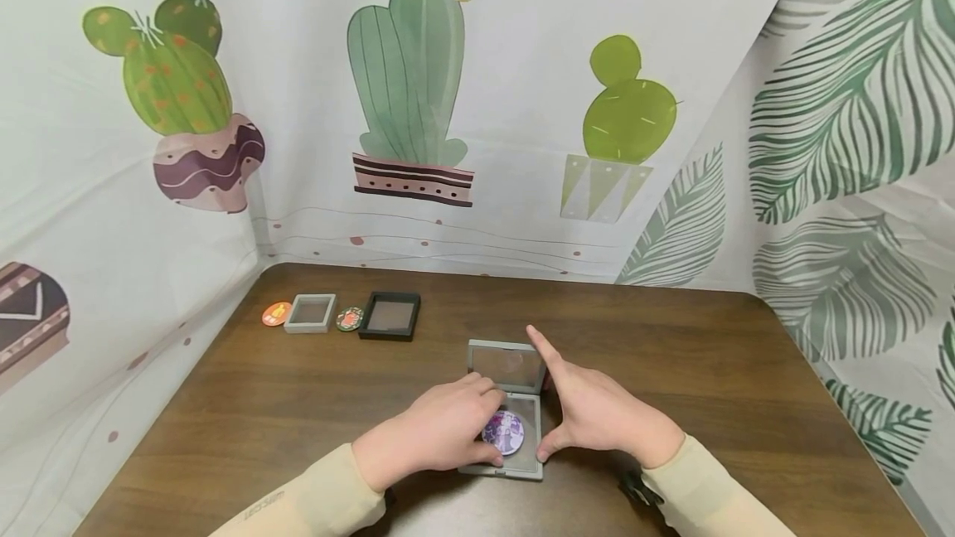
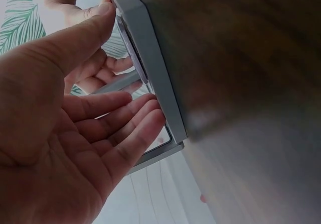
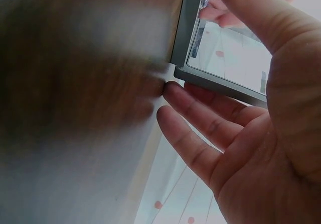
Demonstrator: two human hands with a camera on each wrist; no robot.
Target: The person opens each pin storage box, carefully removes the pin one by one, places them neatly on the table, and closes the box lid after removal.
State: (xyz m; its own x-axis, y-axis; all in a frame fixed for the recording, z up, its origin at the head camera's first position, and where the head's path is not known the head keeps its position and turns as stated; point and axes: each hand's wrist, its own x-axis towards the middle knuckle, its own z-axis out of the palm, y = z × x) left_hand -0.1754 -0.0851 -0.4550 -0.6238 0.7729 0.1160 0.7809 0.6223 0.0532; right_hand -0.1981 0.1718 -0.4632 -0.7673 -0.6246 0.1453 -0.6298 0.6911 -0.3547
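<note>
A grey display case (image 1: 527, 465) with clear panels lies on the table with its hinged lid (image 1: 507, 365) raised at the back. Inside the lower half sits a round purple-and-white badge (image 1: 503, 433). My left hand (image 1: 448, 421) reaches over the case's left side; its thumb is near the front edge, and in the left wrist view its fingertips (image 2: 154, 114) touch the grey side (image 2: 155, 68). At the right side is my right hand (image 1: 597, 408), fingers spread. Its thumb touches the lower half's right edge, while its index finger points up beside the lid.
Toward the table's back left lie an orange round badge (image 1: 276, 314), a smaller grey frame (image 1: 310, 313), a green-rimmed round badge (image 1: 348, 320) and a black frame (image 1: 390, 316). A cactus-printed white cloth (image 1: 522, 106) hangs behind the brown wooden table (image 1: 298, 404).
</note>
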